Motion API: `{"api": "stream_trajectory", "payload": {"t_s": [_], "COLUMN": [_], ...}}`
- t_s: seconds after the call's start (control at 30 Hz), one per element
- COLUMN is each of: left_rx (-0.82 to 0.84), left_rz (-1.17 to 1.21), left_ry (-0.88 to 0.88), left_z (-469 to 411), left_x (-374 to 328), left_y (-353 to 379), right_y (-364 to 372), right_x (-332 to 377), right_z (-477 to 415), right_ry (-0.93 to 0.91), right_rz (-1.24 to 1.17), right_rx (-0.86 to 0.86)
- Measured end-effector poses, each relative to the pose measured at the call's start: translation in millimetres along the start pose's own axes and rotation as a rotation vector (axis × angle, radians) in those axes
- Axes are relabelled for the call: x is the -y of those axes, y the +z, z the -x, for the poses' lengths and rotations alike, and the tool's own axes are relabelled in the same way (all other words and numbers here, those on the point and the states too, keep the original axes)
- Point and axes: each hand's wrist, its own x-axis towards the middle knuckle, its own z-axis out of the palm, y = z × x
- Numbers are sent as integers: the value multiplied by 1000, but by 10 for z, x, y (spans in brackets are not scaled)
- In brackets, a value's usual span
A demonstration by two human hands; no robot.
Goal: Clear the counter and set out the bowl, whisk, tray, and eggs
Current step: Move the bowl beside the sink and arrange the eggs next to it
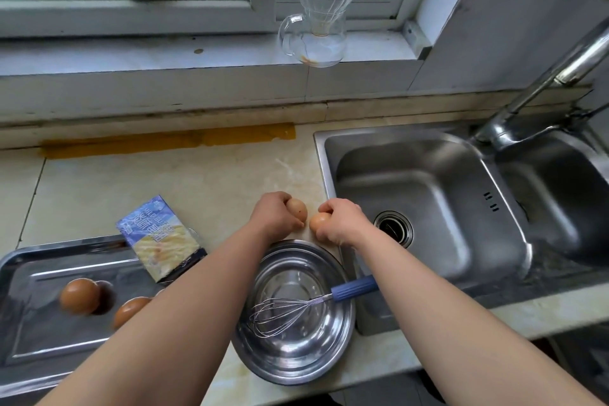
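My left hand [273,214] grips a brown egg [298,209] just beyond the steel bowl [290,359]. Close beside it, my right hand [342,222] grips a second brown egg [319,221]. Both eggs are low over the counter, nearly touching each other. A wire whisk with a blue handle [354,287] lies in the bowl, its handle over the right rim. At the left is a steel tray [29,260] holding two brown eggs [79,295] [130,310]; my left forearm hides part of the tray.
A blue and yellow butter box [161,237] rests tilted on the tray's far right corner. A steel double sink [428,201] with a tap [543,82] fills the right. A glass jug with a dripper [318,20] stands on the windowsill. The counter's front edge is near the bowl.
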Motion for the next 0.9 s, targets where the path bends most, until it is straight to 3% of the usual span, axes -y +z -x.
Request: {"api": "stream_trajectory", "payload": {"t_s": [0.23, 0.9], "left_rx": [-71, -22], "left_rz": [-44, -103], "left_ry": [8, -45], "left_z": [5, 26], "left_x": [21, 77], "left_y": [24, 39], "right_y": [10, 52], "right_x": [-26, -16], "right_z": [40, 46], "right_ry": [-4, -4], "right_rz": [-34, -52], "right_rx": [-15, -18]}}
